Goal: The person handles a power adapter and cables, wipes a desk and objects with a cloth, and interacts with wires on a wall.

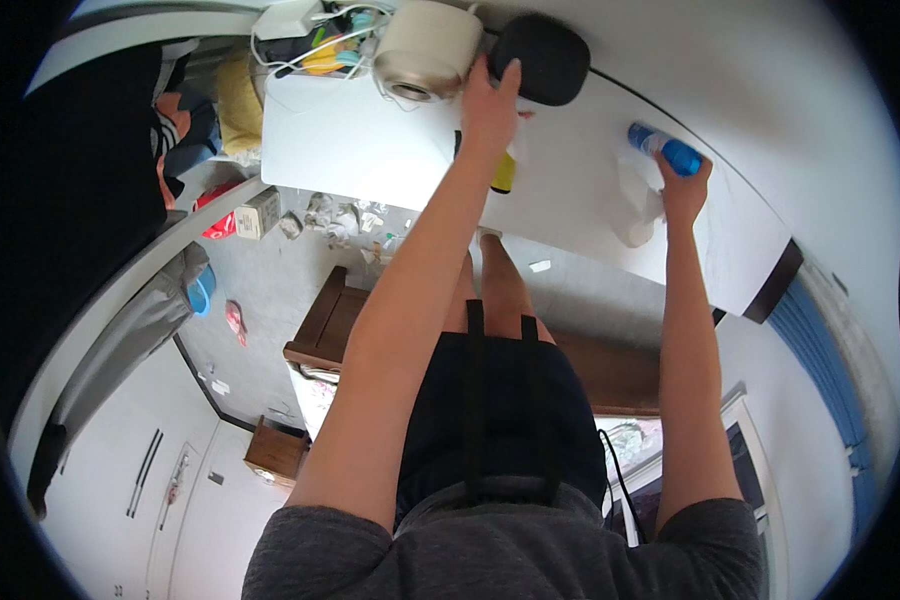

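Note:
My left hand (491, 109) reaches to the back of the white table (345, 142), its fingers spread at the near edge of a black rounded case (541, 58). Just left of these fingers stands a cream-coloured appliance (429, 49) with a round opening. Whether the hand touches either one is unclear. A yellow and black object (503, 174) lies partly hidden beneath my left forearm. On the right, my right hand (682, 184) grips a blue plastic bottle (664, 148) that lies tilted over the table. A clear, whitish plastic item (636, 202) is beside that hand.
White cables and small items fill a tray (300, 56) at the back left. A white power adapter (289, 19) rests there. Crumpled litter (337, 221) and a small carton (258, 214) are on the floor beyond the table edge. A brown wooden bed frame (615, 371) stands behind my legs.

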Tool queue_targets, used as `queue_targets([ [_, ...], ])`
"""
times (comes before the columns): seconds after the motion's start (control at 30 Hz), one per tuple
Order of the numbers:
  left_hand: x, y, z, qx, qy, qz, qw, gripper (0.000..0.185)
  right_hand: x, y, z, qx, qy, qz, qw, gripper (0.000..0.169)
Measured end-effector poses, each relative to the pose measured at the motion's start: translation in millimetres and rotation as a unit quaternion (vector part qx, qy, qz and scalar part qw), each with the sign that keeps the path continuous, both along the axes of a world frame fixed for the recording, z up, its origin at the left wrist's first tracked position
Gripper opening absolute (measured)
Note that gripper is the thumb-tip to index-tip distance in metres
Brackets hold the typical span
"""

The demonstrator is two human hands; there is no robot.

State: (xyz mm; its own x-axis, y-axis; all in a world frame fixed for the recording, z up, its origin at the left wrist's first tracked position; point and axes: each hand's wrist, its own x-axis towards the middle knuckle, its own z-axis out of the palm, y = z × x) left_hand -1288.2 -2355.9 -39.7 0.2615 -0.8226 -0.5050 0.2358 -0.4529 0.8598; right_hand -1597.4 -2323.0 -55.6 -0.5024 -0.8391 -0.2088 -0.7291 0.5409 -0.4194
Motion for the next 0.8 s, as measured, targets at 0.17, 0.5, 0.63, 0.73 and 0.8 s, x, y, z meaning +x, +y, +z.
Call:
queue_targets([
  [0.17, 13, 69, 6, 0.075, -0.118, -0.160, 0.977, 0.069, 54, 48, 35, 0.013, -0.082, 0.054, 0.995, 0.066],
  [0.5, 69, 180, -5, 0.212, 0.224, 0.118, 0.944, 0.068, 221, 77, 103, 0.033, -0.271, 0.218, 0.937, 0.061],
  [0.63, 101, 155, 2, 0.221, 0.208, 0.154, 0.940, 0.076, 264, 62, 91, 0.015, -0.283, 0.298, 0.911, 0.061],
  [0.73, 122, 144, 3, 0.195, 0.197, 0.130, 0.952, 0.077, 283, 54, 85, 0.012, -0.281, 0.324, 0.903, 0.062],
  [0.8, 125, 141, -1, 0.206, 0.209, 0.112, 0.949, 0.076, 285, 53, 88, 0.022, -0.272, 0.323, 0.906, 0.063],
])
